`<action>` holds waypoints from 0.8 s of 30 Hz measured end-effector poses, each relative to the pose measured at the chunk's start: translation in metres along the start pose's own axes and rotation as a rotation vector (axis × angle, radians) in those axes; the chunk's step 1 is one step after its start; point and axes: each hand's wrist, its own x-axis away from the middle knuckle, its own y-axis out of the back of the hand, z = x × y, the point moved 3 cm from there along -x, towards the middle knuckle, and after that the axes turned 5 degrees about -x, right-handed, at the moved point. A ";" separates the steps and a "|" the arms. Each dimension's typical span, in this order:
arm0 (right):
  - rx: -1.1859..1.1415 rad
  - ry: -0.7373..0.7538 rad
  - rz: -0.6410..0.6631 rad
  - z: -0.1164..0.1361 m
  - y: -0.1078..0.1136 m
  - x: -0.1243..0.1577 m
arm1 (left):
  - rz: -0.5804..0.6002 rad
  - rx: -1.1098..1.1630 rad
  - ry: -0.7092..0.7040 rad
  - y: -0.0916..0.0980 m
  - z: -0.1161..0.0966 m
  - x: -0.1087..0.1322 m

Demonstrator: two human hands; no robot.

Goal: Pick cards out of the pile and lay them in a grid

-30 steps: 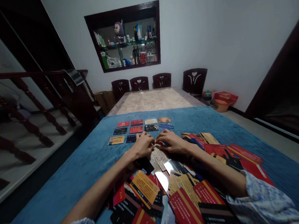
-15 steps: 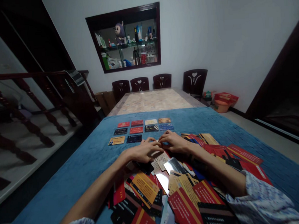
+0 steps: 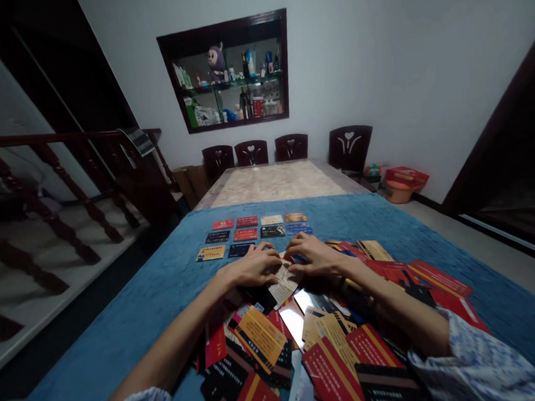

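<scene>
Take the cream printed card (image 3: 283,292) between your hands as the dial's centre, with twelve pointing away from you. Your left hand (image 3: 257,265) sits at ten o'clock, its fingers bent over the card's near side; your right hand (image 3: 314,256) arches at two, its fingertips by the opposite edge. You have both sets of fingers curled, yet whether either pinches the card or merely rests on it cannot be told.

At six o'clock lies a glossy silver card (image 3: 292,322), inside the heap that spreads towards you. Your orange-yellow card (image 3: 261,338) is at seven, overlapping black ones, and a red card with a gold stripe (image 3: 334,373) is at five. More red cards reach out to three, past your right forearm.

At eleven, you have ten cards face up in three rows: four, four and two. The nearest row holds a yellow card (image 3: 211,253) and a dark navy card (image 3: 241,250), the latter just beyond your left fingers. All lie on the blue cloth (image 3: 144,326); bare patterned tabletop (image 3: 266,182) shows at twelve.
</scene>
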 end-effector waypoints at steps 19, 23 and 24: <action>0.129 -0.085 0.171 0.017 -0.003 0.003 | -0.026 -0.060 0.003 -0.006 -0.006 -0.004; 0.141 -0.084 0.160 0.017 -0.002 0.002 | -0.050 -0.046 0.010 -0.006 -0.006 -0.004; 0.138 -0.073 0.153 0.016 -0.003 0.001 | -0.055 -0.040 0.008 -0.006 -0.006 -0.004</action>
